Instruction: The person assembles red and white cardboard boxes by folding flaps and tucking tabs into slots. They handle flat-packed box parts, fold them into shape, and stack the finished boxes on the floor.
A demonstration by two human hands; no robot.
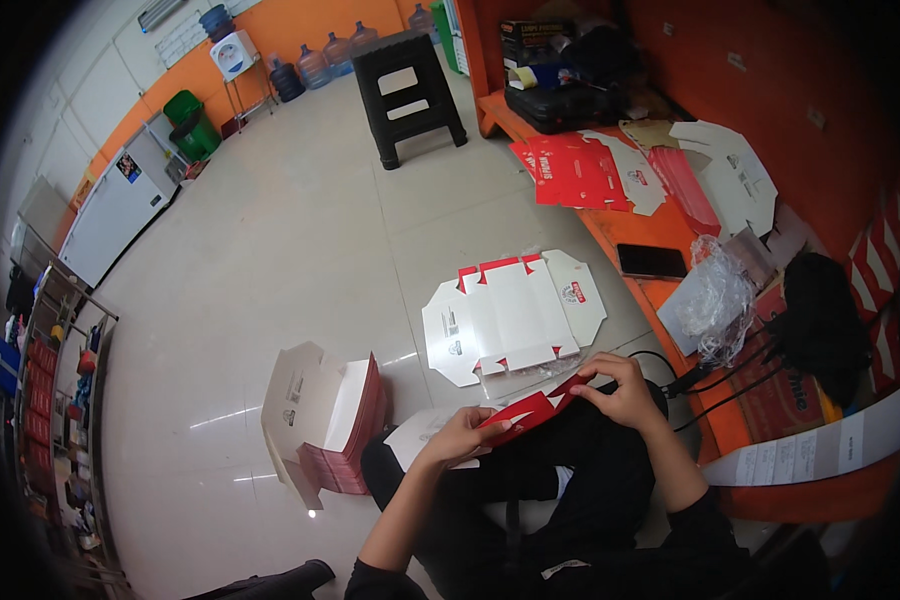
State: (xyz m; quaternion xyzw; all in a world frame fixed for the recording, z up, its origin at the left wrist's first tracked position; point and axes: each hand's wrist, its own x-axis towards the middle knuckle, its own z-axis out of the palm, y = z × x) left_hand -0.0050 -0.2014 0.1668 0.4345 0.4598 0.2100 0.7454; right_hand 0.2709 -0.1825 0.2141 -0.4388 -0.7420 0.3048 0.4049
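Over my lap I hold a red and white cardboard box blank [522, 412], partly folded, its red side toward me. My left hand [460, 437] grips its left end, thumb on top. At the other end my right hand [618, 390] pinches a red flap between thumb and fingers. Just beyond lies a stack of flat white box blanks [515, 312] with red edges on the floor. To the left of my knee stands a pile of folded red and white boxes [342, 430], a larger white panel leaning out on its left side.
An orange bench [660, 300] runs along my right, bearing red and white blanks [580, 172], a phone [652, 261], crumpled clear plastic [715, 305] and black cables. A black stool [407, 95] stands ahead on the tiled floor. Shelving [60, 400] lines the far left.
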